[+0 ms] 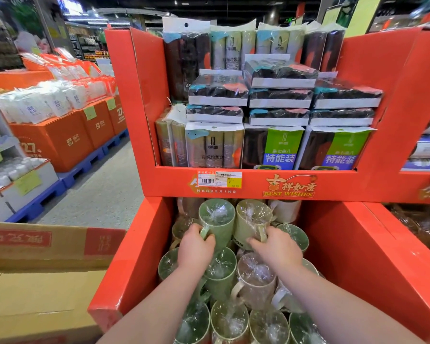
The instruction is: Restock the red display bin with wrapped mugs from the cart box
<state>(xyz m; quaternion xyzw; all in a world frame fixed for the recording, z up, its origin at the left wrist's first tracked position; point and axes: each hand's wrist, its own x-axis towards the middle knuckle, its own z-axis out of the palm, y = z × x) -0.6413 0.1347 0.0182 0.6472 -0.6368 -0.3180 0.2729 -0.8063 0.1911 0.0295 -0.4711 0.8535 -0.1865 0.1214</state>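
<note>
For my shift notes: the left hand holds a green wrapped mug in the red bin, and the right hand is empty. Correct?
Not quite. The head view shows the right hand gripping a pale wrapped mug by its handle. The left hand does hold a green wrapped mug in the red bin.

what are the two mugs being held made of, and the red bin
Green mug and pale mug: probably glazed ceramic, thick walls and smooth sheen, though plastic is possible; both wrapped in clear crinkly film. Red bin: printed cardboard, matte, with folded panel edges.
</note>
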